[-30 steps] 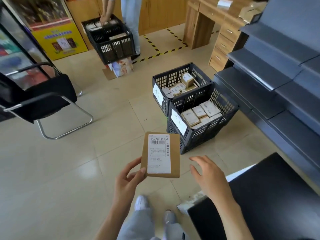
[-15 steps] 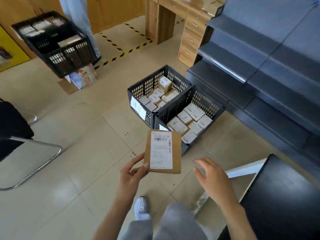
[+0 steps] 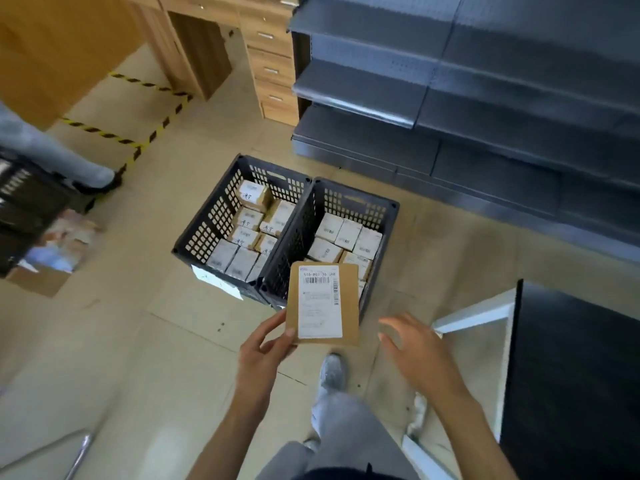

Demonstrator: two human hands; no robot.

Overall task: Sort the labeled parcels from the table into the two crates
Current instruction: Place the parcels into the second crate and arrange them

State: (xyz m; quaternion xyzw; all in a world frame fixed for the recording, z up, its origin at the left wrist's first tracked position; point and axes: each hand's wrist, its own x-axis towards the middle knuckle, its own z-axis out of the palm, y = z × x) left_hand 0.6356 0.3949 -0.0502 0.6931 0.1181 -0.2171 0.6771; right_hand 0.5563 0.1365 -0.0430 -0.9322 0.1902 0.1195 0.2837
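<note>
Holding a flat brown parcel (image 3: 322, 304) by its lower left corner, the left hand (image 3: 264, 351) pinches it between thumb and fingers, white label facing up — it hangs just above the near edge of the right crate (image 3: 387, 216). The right hand (image 3: 414, 351) hovers beside it, fingers spread and holding nothing. Both black crates sit touching on the tiled floor; the left crate (image 3: 207, 223) holds labelled boxes too. The dark bench (image 3: 571, 375) stands at right.
</note>
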